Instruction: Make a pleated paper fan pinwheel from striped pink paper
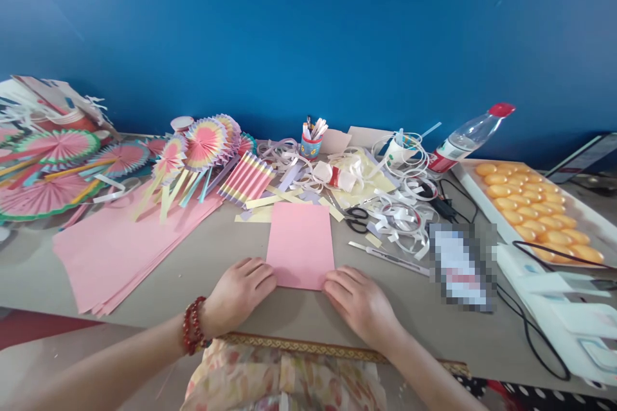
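Observation:
A pink sheet of paper (299, 245) lies flat on the table directly in front of me. At its lower left corner, my left hand (245, 292), with a red bead bracelet on the wrist, is closed on the edge. My right hand (359, 302) grips the lower right corner in the same way. Both thumbs are mostly hidden. Just behind the sheet lie pale yellow paper strips (254, 214) and a pleated pink, yellow and purple paper (247, 180). Black-handled scissors (357, 221) and a craft knife (388, 258) rest to the right of the sheet.
A stack of pink paper (125, 250) and several folded paper fans (206, 142) occupy the left. Tangled white ribbon (402, 221), a pen cup (311, 143) and a leaning bottle (467, 138) sit behind. At right are a blurred-out device (460, 270), a tray (465, 173) of yellow-orange domes and a white power strip (544, 295).

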Available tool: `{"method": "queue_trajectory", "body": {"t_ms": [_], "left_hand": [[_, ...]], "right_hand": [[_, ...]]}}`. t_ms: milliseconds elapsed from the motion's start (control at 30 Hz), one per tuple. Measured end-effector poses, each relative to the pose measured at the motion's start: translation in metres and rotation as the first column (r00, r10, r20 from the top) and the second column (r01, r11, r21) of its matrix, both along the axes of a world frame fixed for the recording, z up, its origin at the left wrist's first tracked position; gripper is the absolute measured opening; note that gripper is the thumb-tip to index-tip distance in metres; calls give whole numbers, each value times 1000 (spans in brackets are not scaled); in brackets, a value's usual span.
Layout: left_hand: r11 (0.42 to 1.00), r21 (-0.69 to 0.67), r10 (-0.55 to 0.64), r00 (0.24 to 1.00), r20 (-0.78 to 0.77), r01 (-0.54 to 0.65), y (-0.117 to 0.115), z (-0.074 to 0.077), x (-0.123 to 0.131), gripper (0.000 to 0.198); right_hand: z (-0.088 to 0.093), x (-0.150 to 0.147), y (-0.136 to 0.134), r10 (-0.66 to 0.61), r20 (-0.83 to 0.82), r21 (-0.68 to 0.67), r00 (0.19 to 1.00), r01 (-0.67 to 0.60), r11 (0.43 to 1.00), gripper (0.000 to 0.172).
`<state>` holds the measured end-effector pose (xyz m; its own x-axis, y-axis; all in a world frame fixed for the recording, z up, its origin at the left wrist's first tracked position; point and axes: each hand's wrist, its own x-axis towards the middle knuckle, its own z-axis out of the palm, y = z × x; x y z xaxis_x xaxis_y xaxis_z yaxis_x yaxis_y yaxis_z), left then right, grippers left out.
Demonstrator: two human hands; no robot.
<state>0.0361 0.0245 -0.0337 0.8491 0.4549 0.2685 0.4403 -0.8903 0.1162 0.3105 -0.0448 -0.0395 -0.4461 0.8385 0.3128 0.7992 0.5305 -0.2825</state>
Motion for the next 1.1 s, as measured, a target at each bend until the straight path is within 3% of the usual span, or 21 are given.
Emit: {"method": "queue_trajectory", "body": {"t_ms": [133,233,333,633,867,1100], "left_hand": [[977,-197,98,994,50,-87,5,0,-1,29],[926,-366,131,989,73,-96,12,2,-2,24],[885,-452,158,985,65,-112,19,6,-1,22],[848,-497,191,981,-30,-181,27,17,5,19],[813,-567,155,988,-13,-135,28,20,4,19],[828,-542,151,988,-25,-140,29,18,2,20]], "right_hand": [[7,3,6,-48,-92,-131,995,36,991,22],[11,5,14,-58,-149,-206,987,26,978,22],[15,6,23,-73,-150,-263,986,31,964,25],[22,3,31,-117,-110,-343,987,73,936,16],[21,3,32,-118,-77,-369,990,82,926,16],[19,4,32,-130,-54,-360,990,102,927,17]]}}
